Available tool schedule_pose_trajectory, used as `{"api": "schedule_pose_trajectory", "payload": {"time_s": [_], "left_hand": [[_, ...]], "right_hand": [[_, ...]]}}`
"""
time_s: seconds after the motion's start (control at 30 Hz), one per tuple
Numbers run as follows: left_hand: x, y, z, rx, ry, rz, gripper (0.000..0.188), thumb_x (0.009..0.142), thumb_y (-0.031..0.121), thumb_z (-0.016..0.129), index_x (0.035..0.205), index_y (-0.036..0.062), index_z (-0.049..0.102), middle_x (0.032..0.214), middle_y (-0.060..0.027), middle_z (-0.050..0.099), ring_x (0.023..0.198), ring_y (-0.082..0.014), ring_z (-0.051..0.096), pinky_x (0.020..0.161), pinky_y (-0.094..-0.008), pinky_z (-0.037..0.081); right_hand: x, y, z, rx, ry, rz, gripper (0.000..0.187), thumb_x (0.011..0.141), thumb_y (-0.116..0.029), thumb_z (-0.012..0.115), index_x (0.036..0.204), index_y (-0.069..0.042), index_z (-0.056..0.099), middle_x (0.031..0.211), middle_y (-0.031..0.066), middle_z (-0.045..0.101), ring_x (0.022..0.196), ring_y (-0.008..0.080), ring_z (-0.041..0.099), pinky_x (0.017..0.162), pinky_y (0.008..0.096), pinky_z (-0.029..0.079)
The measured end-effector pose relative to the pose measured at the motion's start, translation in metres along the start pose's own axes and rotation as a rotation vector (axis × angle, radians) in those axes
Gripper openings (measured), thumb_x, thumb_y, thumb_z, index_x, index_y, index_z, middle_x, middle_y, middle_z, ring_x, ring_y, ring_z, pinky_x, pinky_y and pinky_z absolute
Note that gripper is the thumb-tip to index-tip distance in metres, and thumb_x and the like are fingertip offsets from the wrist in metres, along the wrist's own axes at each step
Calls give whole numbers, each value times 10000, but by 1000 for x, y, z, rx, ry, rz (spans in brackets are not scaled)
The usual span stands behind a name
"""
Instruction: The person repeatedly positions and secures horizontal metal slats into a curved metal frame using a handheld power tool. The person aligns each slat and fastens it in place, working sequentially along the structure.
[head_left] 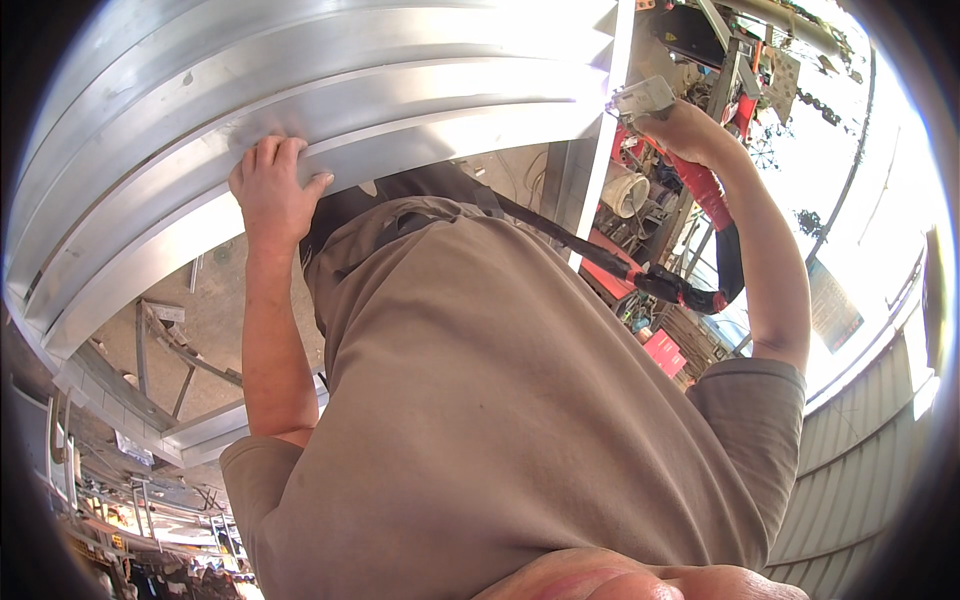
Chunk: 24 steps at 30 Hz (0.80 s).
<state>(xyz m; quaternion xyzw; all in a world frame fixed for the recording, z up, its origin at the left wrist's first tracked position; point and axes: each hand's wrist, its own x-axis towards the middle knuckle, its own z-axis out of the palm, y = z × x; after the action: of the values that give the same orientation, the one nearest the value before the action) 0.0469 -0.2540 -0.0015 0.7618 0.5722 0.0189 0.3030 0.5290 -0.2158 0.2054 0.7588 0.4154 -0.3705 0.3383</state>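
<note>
A large silver metal panel of long parallel slats (440,98) fills the upper left in front of me. My left hand (274,195) lies on the near slats, fingers together on the metal and thumb spread apart. At the upper right my right hand (682,132) is closed around what looks like a welding torch (645,96) with a silver head. Its tip is at the panel's bright upright edge bar (603,150); whether it touches I cannot tell. A thick hose (705,190), wrapped in red and black, runs from the torch, loops under my right forearm and crosses toward my waist.
Beyond the bar stand a white bucket (626,192), red boxes (664,352) and cluttered racks. Metal frame pieces (165,345) lie on the floor at the left. A corrugated wall (860,480) rises at the lower right.
</note>
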Motion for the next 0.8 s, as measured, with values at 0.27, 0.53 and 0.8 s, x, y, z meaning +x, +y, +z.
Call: {"api": "schedule_pose_trajectory", "payload": {"time_s": [0.27,0.53,0.8], "left_hand": [[0,-3,4,-9,40,26,549,741,332,900,1210,159,676,1244,-27,605,1260,-270,541,1078,-502,372],[1,-1,4,11,-18,-16,560,739,337,899,1217,168,661,1253,-27,595,1258,-277,536,1076,-513,383],[8,-5,-6,-163,66,19,514,765,283,897,1183,92,667,1155,-151,670,1089,-375,641,951,-489,510]], "right_hand": [[-35,9,-9,92,45,74,477,984,-416,692,1240,-14,678,912,91,719,784,173,669,745,348,545],[-38,141,56,838,335,229,432,1003,-318,732,1324,-42,649,1050,58,704,813,124,660,657,308,585],[92,288,263,1250,188,354,488,974,-371,725,1352,-89,600,923,84,694,636,221,657,559,384,573]]}}
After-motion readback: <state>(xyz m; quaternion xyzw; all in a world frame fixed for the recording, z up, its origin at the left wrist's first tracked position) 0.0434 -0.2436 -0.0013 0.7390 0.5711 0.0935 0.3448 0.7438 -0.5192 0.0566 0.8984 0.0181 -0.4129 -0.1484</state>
